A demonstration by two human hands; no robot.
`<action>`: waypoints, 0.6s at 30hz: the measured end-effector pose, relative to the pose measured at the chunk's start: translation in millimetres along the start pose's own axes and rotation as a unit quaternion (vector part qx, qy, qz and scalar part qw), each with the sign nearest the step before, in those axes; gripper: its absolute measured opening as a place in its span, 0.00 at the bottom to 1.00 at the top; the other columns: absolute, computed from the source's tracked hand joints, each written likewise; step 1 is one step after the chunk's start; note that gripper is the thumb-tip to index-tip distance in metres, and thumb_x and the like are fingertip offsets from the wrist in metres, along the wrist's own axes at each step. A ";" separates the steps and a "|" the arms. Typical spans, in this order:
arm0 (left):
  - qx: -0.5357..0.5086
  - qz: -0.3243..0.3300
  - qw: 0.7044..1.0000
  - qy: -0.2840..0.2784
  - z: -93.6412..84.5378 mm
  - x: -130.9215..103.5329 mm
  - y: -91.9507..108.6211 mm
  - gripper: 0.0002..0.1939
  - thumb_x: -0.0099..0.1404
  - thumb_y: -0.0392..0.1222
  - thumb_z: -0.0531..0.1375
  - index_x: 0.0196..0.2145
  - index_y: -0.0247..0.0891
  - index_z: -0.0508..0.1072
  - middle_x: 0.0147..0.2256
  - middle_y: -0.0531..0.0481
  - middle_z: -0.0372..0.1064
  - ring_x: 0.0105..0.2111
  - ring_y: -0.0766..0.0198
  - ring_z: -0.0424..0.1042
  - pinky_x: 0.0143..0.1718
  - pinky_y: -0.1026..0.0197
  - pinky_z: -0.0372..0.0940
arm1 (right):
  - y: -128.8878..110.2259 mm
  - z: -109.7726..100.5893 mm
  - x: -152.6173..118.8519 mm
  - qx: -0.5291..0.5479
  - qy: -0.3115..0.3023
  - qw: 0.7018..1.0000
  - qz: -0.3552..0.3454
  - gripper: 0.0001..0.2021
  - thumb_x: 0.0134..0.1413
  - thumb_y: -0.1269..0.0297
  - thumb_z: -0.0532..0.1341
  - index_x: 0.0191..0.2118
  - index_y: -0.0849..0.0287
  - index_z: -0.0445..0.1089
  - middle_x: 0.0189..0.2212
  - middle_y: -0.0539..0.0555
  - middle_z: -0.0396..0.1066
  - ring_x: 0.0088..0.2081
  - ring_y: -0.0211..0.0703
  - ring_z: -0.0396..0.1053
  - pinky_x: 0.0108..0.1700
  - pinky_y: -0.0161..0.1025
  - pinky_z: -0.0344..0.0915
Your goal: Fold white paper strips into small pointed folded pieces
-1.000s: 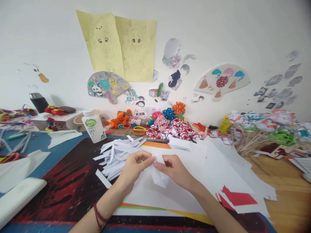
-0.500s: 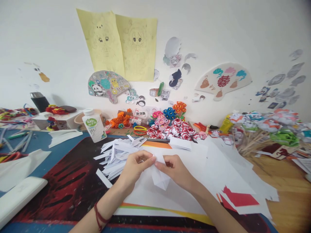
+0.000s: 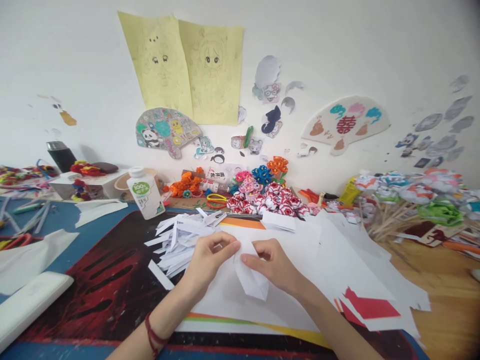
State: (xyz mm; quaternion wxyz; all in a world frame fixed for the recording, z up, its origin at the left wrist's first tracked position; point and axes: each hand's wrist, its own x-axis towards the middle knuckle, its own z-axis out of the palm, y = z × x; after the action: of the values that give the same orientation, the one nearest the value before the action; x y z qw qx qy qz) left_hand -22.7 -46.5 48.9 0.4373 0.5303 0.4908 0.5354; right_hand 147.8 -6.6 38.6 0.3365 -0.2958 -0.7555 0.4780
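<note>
Left hand [image 3: 214, 257] and right hand [image 3: 275, 265] each pinch the upper part of a folded paper [image 3: 253, 285] between thumb and fingers, over sheets [image 3: 221, 300] midway between the mat's [image 3: 93, 305] front and back edges. Strips [image 3: 183, 242] lie toward its back edge; a bottle [image 3: 146, 197] stands at its back left corner.

Blue tabletop [image 3: 88, 240] bears a black-and-red mat [image 3: 123, 255] and loose white sheet [image 3: 37, 255]
</note>
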 end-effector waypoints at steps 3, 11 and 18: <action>0.016 0.011 1.000 0.003 -0.1 -0.6 -0.2 0.09 0.58 0.43 0.63 0.26 0.35 0.74 0.26 0.53 0.66 0.26 0.68 0.60 0.25 0.67 0.53 | -2.1 -0.5 -0.5 0.001 0.007 1.000 0.006 0.20 0.52 0.53 0.60 0.18 0.63 0.64 0.18 0.46 0.55 0.22 0.33 0.52 0.24 0.32 0.49; 0.178 0.079 0.979 -0.058 -3.2 2.2 -0.8 0.17 0.66 0.46 0.53 0.22 0.36 0.65 0.20 0.56 0.57 0.23 0.68 0.57 0.26 0.65 0.52 | -1.9 0.3 0.0 0.016 0.006 1.000 0.011 0.19 0.52 0.52 0.60 0.21 0.64 0.70 0.19 0.48 0.61 0.22 0.34 0.56 0.24 0.32 0.52; 0.235 0.096 0.965 -0.073 1.1 -4.8 1.8 0.18 0.68 0.45 0.50 0.21 0.38 0.59 0.19 0.57 0.56 0.22 0.68 0.56 0.25 0.65 0.51 | 0.6 -0.2 -0.6 0.092 -0.023 0.995 0.023 0.16 0.53 0.56 0.61 0.25 0.65 0.73 0.21 0.50 0.64 0.23 0.35 0.57 0.24 0.32 0.52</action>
State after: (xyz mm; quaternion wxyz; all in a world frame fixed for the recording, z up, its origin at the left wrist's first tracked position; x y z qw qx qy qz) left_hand -21.3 -51.4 49.9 0.2817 0.7001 0.5166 0.4045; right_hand 148.3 -6.7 37.9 0.3341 -0.2700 -0.7087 0.5597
